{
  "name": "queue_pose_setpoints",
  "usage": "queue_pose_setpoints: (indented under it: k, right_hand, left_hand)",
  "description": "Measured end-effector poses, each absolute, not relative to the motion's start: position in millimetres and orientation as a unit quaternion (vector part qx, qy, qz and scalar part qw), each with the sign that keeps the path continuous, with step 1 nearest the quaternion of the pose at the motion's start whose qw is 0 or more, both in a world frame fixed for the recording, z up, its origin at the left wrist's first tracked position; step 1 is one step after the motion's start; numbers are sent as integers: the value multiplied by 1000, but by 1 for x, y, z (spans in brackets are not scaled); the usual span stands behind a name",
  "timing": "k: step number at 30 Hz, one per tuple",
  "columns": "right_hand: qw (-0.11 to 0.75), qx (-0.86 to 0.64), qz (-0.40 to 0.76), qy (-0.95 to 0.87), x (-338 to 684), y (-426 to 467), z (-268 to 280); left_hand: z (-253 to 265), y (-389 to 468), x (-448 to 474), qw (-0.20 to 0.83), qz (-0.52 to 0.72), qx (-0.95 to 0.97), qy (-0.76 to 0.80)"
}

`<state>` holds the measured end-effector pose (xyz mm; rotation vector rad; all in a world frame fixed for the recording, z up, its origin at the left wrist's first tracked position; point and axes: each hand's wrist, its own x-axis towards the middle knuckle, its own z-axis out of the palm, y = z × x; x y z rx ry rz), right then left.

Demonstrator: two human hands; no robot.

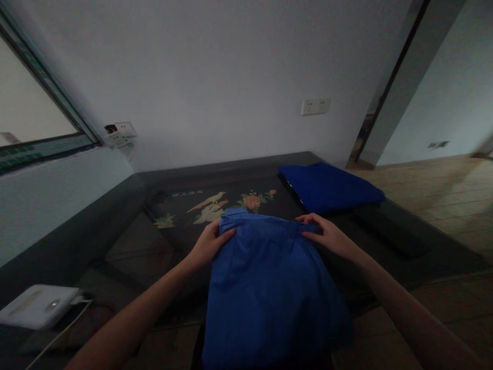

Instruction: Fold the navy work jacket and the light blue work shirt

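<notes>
A blue cloth garment (265, 277) hangs down from between my hands, its upper edge gathered and its lower part over the table's near edge. My left hand (211, 241) pinches its upper left corner, thumb in front. At the upper right corner, my right hand (323, 234) grips the bunched edge between thumb and fingers. What kind of garment it is I cannot tell. Beyond my right hand lies a folded darker blue cloth (331, 187), flat on the dark table (246, 172).
The tabletop carries a printed bird-and-flower picture (252, 200). A white box-shaped device (40, 307) with a cable sits at the left. A dark flat rectangular object (389, 235) lies at the right. Wall sockets (316, 106) are on the wall behind, and a window frame (50, 146) is at the upper left.
</notes>
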<state>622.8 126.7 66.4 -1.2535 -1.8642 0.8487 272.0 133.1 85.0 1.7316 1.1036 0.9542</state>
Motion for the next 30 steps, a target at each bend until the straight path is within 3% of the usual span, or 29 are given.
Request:
queue_pose_setpoints:
  k: [6,12,16,23,26,30]
  right_hand:
    - [382,-506,395,-664,631,110,79]
    - [470,-491,345,-647,626,117,137]
    - [497,-471,258,-682,619,156,161]
    - [311,-516,263,-754,593,235,64]
    - [294,-531,270,-747,591,238,31]
    - [311,-526,243,-753,594,230,25]
  left_hand:
    - [89,133,272,285,376,744,474]
    - [124,158,278,371,411,706,441]
    - [133,196,275,330,453,706,433]
    - [45,234,257,191,262,751,575]
    - [27,231,254,181,254,750,584]
    - [26,236,248,214,243,741,588]
